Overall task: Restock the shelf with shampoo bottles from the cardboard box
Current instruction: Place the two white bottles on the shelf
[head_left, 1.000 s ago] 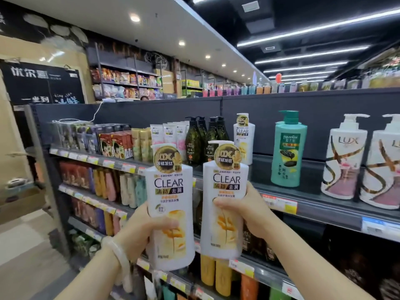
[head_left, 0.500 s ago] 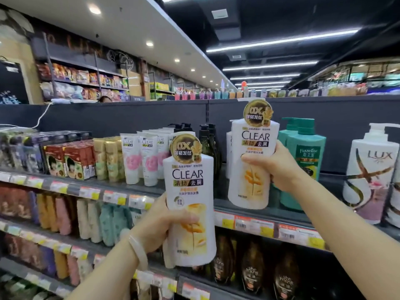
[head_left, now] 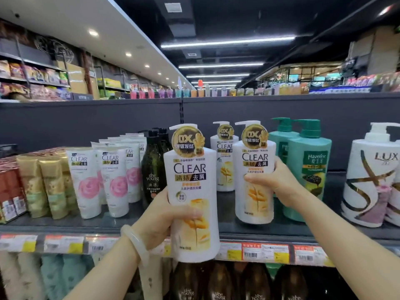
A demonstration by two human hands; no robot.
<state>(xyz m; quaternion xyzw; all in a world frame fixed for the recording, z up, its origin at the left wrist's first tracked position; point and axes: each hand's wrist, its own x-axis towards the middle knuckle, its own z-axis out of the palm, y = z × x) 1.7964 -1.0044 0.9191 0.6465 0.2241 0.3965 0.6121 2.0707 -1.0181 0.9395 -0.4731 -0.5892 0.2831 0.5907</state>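
My left hand (head_left: pixel 161 215) grips a white CLEAR shampoo bottle (head_left: pixel 191 182) upright in front of the top shelf's edge (head_left: pixel 86 229), its base below shelf level. My right hand (head_left: pixel 273 182) holds a second white CLEAR bottle (head_left: pixel 253 169) that stands on the shelf, beside the green Hazeline bottles (head_left: pixel 309 167). A third CLEAR bottle (head_left: pixel 224 156) stands further back on the shelf between the two. The cardboard box is out of view.
On the shelf to the left stand dark see young bottles (head_left: pixel 152 169), white CLEAR tubes (head_left: pixel 112 178), gold tubes (head_left: pixel 45 187) and red boxes (head_left: pixel 9 191). White LUX bottles (head_left: pixel 370 180) stand at the right. Price tags (head_left: pixel 266 253) line the shelf edge; dark bottles (head_left: pixel 218 284) fill the shelf below.
My right hand has brought its bottle down onto the shelf next to the Hazeline bottles. My left hand has raised its bottle towards the shelf edge. The camera has moved closer.
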